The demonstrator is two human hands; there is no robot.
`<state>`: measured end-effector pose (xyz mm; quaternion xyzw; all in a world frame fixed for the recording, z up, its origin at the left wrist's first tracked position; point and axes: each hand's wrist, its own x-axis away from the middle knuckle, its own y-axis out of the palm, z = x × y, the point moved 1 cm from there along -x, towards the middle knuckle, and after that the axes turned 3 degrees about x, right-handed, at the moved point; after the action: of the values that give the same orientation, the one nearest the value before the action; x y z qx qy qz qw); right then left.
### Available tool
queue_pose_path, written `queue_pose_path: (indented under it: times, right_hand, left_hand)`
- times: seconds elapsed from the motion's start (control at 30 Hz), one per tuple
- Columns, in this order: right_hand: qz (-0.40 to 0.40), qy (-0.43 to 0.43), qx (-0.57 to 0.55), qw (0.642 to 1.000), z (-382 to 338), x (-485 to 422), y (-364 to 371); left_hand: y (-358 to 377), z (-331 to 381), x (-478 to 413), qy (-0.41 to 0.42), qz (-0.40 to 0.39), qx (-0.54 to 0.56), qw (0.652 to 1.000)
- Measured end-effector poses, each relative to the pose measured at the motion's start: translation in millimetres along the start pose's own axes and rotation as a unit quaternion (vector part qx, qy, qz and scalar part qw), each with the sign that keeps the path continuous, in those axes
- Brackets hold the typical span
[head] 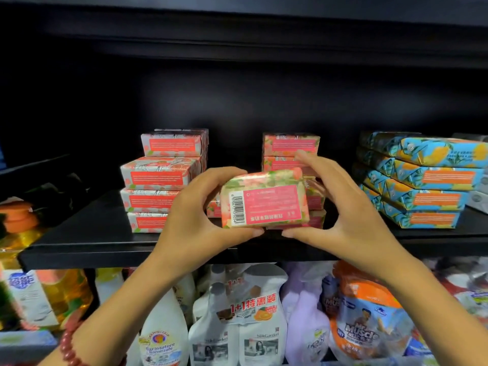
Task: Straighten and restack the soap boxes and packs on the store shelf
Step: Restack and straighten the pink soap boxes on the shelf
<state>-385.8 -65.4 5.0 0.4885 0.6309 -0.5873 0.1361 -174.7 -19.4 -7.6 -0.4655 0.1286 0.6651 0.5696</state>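
2 hands (200,215) (343,207) grip soap pack (264,202), hiding middle stack (290,145).

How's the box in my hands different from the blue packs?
The box is pink floral; the packs blue and orange. The box is held by the left hand and right hand, text upside down; the packs lie stacked on the shelf. Both bear label panels.

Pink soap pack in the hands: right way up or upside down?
Upside down: the pink soap pack shows its label text inverted.
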Motion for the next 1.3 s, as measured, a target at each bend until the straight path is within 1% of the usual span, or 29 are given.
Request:
queue_pose_path:
  times: [0.07, 0.17, 0.23, 0.33, 0.4, 0.47, 0.57, 0.63, 0.67, 0.73, 0.83, 0.9, 1.0, 1.07, 1.2, 1.3]
  right_hand:
    - [-0.027, 0.066, -0.048, 0.996, -3.2, -0.4, -0.8]
    - [-0.032, 0.109, -0.115, 0.987, -6.5, -1.5, 3.1]
    - [-0.018, 0.121, -0.141, 0.982, -7.3, -4.6, 4.2]
    - [0.003, 0.118, -0.178, 0.977, -8.7, -7.4, 5.9]
    - [0.031, 0.1, -0.164, 0.981, -8.5, -5.8, 8.1]
    - [0.053, 0.07, -0.119, 0.989, -9.1, -2.8, 12.4]
    - [0.076, -0.002, -0.07, 0.995, -10.8, 0.3, 21.3]
    - [0.09, -0.052, -0.047, 0.993, -9.3, 1.1, 27.7]
    - [0.095, -0.068, -0.04, 0.992, -7.8, 1.1, 30.5]
    - [0.097, -0.088, -0.037, 0.991, -4.2, 1.1, 34.3]
    - [0.081, -0.092, -0.017, 0.992, 0.5, 1.5, 36.6]
    - [0.067, -0.084, 0.0, 0.994, 3.8, 3.9, 37.2]
    - [0.067, -0.047, -0.008, 0.997, 6.1, 11.1, 38.9]
    - [0.066, -0.025, -0.015, 0.997, 7.3, 14.9, 40.8]
    - [0.029, 0.037, -0.03, 0.998, 13.4, 19.1, 48.4]
    - [-0.005, 0.082, -0.005, 0.997, 19.1, 24.9, 54.6]
  left_hand:
    - [1.0, 2.1, -1.2, 0.048, 0.006, -0.034, 0.998]
    - [4.8, 2.0, -2.2, 0.094, 0.022, -0.066, 0.993]
    - [7.4, 0.7, -2.2, 0.119, 0.032, -0.097, 0.988]
    - [7.4, -1.1, -1.4, 0.124, 0.028, -0.119, 0.985]
    - [4.6, -2.5, 0.4, 0.091, 0.013, -0.087, 0.992]
    - [0.8, -3.3, 1.6, 0.018, 0.011, -0.023, 0.999]
    - [-2.9, -7.6, -0.8, -0.095, -0.002, 0.031, 0.995]
    - [-5.7, -12.5, -3.4, -0.145, -0.032, 0.039, 0.988]
    - [-6.9, -13.6, -4.1, -0.153, -0.049, 0.039, 0.986]
    - [-8.4, -13.0, -4.3, -0.141, -0.071, 0.029, 0.987]
    - [-10.7, -11.9, -2.3, -0.121, -0.046, 0.009, 0.992]
    - [-13.9, -10.2, -1.9, -0.107, -0.015, -0.022, 0.994]
    - [-19.5, -4.4, -6.3, -0.059, 0.014, -0.119, 0.991]
    - [-21.7, -1.2, -13.1, -0.043, 0.026, -0.171, 0.984]
    - [-19.2, -2.5, -24.4, -0.017, 0.005, -0.268, 0.963]
    - [-13.0, -6.2, -19.3, -0.009, 0.001, -0.319, 0.948]
